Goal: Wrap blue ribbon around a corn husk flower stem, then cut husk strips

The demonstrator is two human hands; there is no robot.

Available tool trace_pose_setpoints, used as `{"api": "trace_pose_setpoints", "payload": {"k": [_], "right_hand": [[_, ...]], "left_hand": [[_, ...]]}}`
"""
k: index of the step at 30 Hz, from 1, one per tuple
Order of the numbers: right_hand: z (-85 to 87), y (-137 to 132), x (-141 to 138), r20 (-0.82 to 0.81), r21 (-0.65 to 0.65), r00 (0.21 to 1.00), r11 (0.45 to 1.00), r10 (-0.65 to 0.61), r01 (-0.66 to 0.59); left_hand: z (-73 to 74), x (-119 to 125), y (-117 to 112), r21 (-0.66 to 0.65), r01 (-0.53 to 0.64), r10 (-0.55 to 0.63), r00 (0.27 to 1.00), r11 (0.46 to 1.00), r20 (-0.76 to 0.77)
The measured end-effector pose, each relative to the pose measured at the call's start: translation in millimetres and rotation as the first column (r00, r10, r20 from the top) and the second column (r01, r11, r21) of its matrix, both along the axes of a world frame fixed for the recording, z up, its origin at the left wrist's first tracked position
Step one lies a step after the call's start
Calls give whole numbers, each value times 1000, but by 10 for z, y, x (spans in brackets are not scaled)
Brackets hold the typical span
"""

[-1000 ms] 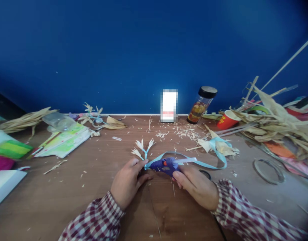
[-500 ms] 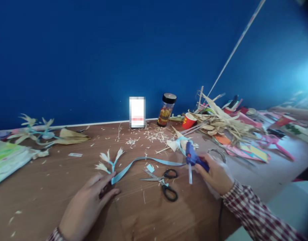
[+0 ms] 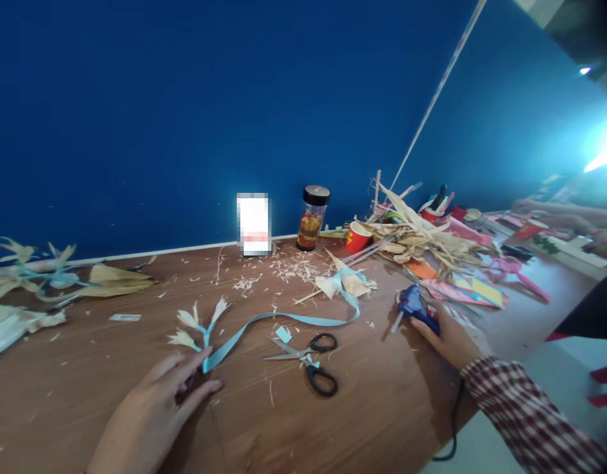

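Observation:
My left hand lies at the left front, its fingertips on the pale blue wrapped stem of a small sprig of corn husk flowers. The thumb stands apart from the index finger. From the stem's lower end a light blue ribbon curves right to a pale husk piece. My right hand is closed around the handle of a blue hot glue gun, held low over the table's right side. A clear glue stick pokes out of it. Black-handled scissors lie spread between my hands.
Behind stand a jar with a black lid and a red paper cup. Dry corn husks pile up at the right, near pink scissors. Another husk flower sprig lies far left. Another person's arm reaches in at right.
My right hand has carried the glue gun to the right, away from the ribbon and husk piece. My left hand stays at the stem. The view has turned slightly right.

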State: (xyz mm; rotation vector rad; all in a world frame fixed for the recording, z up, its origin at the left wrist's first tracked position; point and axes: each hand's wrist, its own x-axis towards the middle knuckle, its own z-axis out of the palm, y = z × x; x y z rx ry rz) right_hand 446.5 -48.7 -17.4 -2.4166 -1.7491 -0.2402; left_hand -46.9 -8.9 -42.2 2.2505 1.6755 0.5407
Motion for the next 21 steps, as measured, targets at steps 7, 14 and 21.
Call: {"api": "trace_pose_setpoints", "payload": {"k": [7, 14, 21], "right_hand": [[602, -93, -541, -209, 124, 953, 973, 219, -197], [523, 503, -2460, -476, 96, 480, 587, 737, -804], [168, 1207, -3296, -594, -82, 531, 611, 604, -788]], "left_hand": [[98, 60, -33, -14, 11, -10, 999, 1000, 38], [129, 82, -55, -7, 16, -15, 996, 1000, 91], [127, 80, -71, -7, -3, 4, 998, 1000, 70]]}}
